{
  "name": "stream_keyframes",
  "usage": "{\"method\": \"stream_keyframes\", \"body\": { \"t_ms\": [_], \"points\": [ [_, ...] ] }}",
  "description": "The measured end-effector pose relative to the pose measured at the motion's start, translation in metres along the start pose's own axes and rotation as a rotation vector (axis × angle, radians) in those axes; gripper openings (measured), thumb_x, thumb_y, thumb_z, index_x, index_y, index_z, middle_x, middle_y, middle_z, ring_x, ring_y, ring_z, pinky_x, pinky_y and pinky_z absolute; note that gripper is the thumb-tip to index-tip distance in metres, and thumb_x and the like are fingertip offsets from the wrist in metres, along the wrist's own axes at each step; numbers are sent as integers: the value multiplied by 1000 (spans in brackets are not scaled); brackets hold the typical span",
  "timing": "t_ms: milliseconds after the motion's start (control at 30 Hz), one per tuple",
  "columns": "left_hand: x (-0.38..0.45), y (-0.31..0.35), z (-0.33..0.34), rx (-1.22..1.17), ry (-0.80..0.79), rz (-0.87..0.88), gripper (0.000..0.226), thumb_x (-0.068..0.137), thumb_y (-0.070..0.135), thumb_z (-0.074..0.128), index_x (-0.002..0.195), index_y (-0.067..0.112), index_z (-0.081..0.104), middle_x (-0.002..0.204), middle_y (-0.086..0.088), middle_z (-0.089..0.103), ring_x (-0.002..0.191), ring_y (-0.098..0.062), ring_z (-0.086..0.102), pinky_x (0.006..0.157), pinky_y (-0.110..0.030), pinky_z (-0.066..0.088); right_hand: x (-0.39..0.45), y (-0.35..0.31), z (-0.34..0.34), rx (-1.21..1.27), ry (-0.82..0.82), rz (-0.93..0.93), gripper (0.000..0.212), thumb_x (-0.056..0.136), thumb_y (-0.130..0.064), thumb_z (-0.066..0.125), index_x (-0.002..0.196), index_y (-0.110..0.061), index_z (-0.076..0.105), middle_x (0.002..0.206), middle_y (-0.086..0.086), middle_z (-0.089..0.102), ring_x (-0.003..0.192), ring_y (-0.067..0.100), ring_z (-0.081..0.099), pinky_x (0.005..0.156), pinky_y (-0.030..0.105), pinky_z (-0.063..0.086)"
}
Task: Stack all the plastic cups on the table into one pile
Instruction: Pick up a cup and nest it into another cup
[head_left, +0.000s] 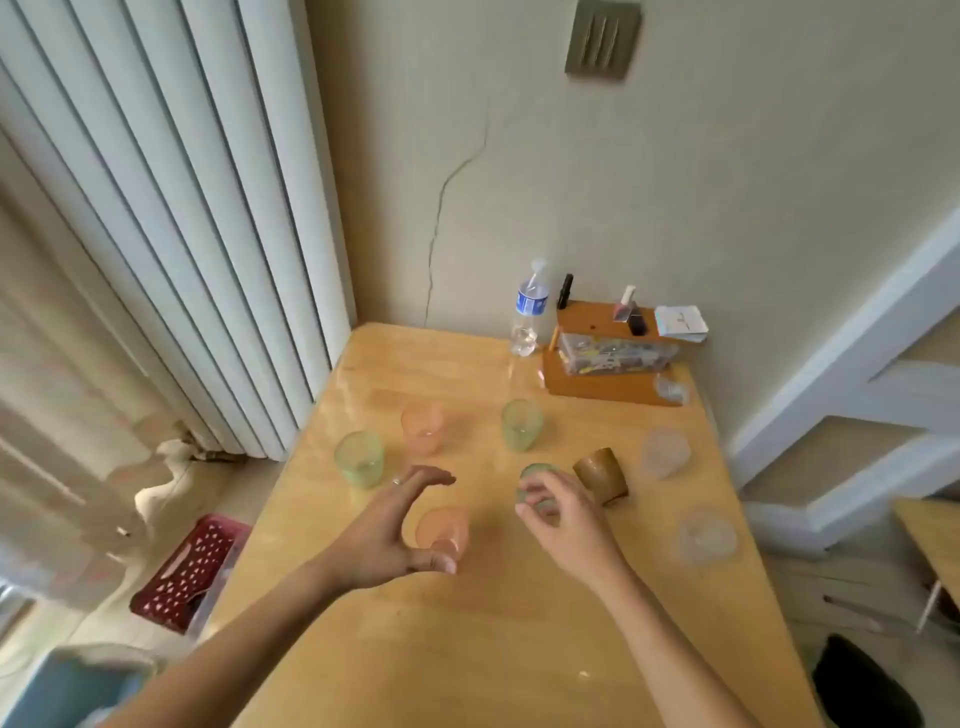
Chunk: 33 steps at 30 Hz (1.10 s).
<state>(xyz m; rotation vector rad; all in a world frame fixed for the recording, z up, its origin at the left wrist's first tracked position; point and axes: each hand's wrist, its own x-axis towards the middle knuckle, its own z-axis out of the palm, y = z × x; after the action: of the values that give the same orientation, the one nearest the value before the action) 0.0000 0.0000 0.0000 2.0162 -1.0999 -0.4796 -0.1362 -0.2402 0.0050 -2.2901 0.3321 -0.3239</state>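
Barely begun: right hand clamps a green cup; left hand, fingers apart, brackets orange cup at 6 o'clock; nothing stacked.

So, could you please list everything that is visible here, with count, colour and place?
Green translucent plastic cups: 3; left, back centre, one in the right hand.
Orange translucent plastic cups: 2; back, near, between left thumb and fingers.
Brown plastic cup: 1; tilted, right of centre.
Clear plastic cups: 2 for sure; right side.
Clear plastic water bottle, blue label: 1; back of table.
Orange wooden organiser with small items: 1; back right.
Light wooden table: 1.
Red plastic crate: 1; floor, left.
White vertical blinds: left.
Hands: left hand open around near orange cup; right hand gripping green cup.
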Motion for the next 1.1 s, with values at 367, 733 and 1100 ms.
{"method": "stream_keyframes", "body": {
  "t_ms": [367,733,1100],
  "points": [
    [15,-101,101,-128,210,108,104,75,19,96,156,20,32,137,1,62,129,-9,61,110,-25,50,22,93,69,-377,591,-338,36,85,-32,77,110,-8,69,121,12,58,111,31,57,98,41,47],
    [11,-104,115,-268,316,-5,86,74,16,96,143,13,44,135,-7,65,125,-18,63,96,-6,45,24,105,89,-220,430,-14,71,74,-23,87,132,-3,51,129,17,53,121,36,53,101,37,41],
    [3,-95,119,-389,295,-41,89,63,24,97,134,16,44,128,-4,61,122,-25,62,95,-42,59,2,6,78,-126,342,-291,73,76,-38,87,134,-13,52,127,1,54,101,4,46,84,10,30]
  ]
}}
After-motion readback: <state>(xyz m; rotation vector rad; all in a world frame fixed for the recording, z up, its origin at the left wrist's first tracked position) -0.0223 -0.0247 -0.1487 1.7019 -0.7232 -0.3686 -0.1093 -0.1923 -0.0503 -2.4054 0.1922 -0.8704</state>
